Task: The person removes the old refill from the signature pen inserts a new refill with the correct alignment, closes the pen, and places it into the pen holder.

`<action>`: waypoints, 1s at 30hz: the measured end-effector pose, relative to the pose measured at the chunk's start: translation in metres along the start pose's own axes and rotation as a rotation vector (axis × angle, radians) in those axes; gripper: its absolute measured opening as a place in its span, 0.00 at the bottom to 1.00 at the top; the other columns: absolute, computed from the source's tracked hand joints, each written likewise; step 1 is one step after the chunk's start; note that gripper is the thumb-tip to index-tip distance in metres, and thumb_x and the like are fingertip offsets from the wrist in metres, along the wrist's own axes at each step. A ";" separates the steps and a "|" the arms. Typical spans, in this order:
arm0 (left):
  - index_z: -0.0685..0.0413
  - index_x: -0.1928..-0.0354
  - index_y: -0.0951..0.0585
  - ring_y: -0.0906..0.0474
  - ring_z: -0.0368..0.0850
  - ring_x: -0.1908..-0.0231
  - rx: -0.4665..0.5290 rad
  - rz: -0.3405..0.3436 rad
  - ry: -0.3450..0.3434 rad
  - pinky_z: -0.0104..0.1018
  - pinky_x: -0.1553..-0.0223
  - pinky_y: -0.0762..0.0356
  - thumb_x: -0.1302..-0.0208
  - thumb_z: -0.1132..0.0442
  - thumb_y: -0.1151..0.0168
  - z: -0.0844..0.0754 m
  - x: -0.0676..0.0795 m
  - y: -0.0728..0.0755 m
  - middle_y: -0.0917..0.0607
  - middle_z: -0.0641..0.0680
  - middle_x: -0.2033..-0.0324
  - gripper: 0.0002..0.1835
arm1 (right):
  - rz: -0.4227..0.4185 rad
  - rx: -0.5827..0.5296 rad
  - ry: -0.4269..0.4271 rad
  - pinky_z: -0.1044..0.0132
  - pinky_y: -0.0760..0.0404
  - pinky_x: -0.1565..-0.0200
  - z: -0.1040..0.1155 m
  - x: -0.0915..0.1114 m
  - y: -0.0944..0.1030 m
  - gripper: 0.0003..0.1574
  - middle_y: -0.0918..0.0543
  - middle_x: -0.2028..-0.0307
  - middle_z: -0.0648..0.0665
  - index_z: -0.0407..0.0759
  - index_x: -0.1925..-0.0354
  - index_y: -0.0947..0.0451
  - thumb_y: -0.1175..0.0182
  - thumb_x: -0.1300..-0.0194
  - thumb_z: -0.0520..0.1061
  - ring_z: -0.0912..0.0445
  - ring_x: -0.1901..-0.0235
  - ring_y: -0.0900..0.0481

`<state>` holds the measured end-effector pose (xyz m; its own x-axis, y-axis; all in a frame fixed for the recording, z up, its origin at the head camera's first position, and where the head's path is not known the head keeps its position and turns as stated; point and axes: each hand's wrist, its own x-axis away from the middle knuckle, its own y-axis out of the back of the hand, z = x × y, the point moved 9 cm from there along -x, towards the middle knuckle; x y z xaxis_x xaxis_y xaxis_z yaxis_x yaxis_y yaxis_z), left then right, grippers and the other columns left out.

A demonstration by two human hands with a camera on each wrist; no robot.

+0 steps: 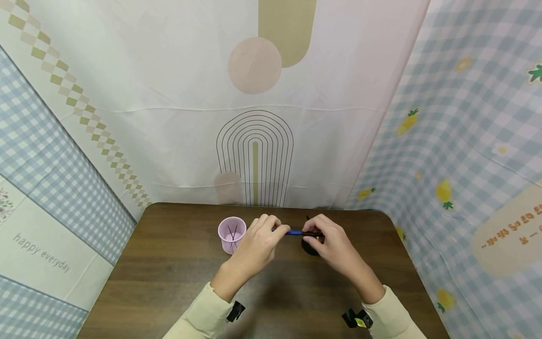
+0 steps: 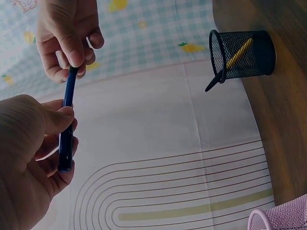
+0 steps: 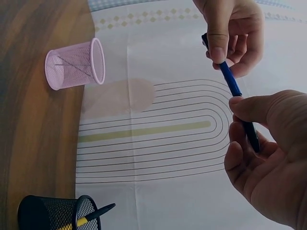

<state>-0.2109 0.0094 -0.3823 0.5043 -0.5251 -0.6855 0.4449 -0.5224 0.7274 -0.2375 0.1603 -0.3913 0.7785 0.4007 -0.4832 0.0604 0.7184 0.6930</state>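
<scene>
A blue pen (image 1: 294, 232) with a dark end is held level between both hands above the table. My left hand (image 1: 260, 240) grips its blue barrel, thumb on top and fingers curled beneath. At the other end, my right hand (image 1: 332, 240) pinches the dark part (image 3: 251, 134) between thumb and fingers. A stretch of blue barrel (image 3: 230, 79) shows between the hands. Below and behind the right hand stands a black mesh pen holder (image 2: 264, 52), partly hidden in the head view. Left of the left hand is a pink mesh cup (image 1: 227, 246).
Inside the black holder leans a yellow-and-black pen (image 2: 240, 52), its dark end poking past the rim. Thin dark lines cross within the pink cup. The brown wooden table (image 1: 178, 263) meets a patterned cloth (image 1: 186, 150) at its back edge, with checked cloth (image 1: 423, 169) at the right.
</scene>
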 end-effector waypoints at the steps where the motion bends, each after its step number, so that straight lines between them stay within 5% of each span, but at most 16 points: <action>1: 0.50 0.55 0.16 0.26 0.46 0.64 0.000 -0.003 -0.001 0.36 0.65 0.28 0.43 0.78 0.37 0.000 0.000 0.000 0.20 0.50 0.64 0.18 | 0.005 0.001 -0.007 0.70 0.22 0.68 -0.001 0.000 -0.001 0.19 0.20 0.61 0.54 0.50 0.57 0.20 0.26 0.42 0.33 0.63 0.67 0.24; 14: 0.50 0.54 0.17 0.26 0.46 0.63 -0.004 0.013 0.002 0.36 0.65 0.28 0.40 0.77 0.39 0.001 0.000 -0.001 0.21 0.50 0.63 0.17 | 0.094 0.000 -0.094 0.62 0.15 0.56 -0.007 0.001 -0.002 0.16 0.16 0.54 0.53 0.48 0.48 0.18 0.30 0.34 0.42 0.58 0.57 0.17; 30: 0.50 0.55 0.17 0.27 0.46 0.65 -0.002 -0.010 -0.002 0.36 0.65 0.29 0.36 0.75 0.41 0.000 0.000 0.002 0.21 0.50 0.64 0.14 | 0.154 -0.026 -0.162 0.65 0.18 0.59 -0.019 -0.002 -0.003 0.09 0.12 0.56 0.56 0.53 0.52 0.13 0.37 0.27 0.48 0.63 0.60 0.17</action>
<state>-0.2098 0.0082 -0.3807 0.4981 -0.5214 -0.6929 0.4516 -0.5262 0.7205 -0.2508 0.1681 -0.4021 0.8674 0.4119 -0.2792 -0.0813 0.6709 0.7371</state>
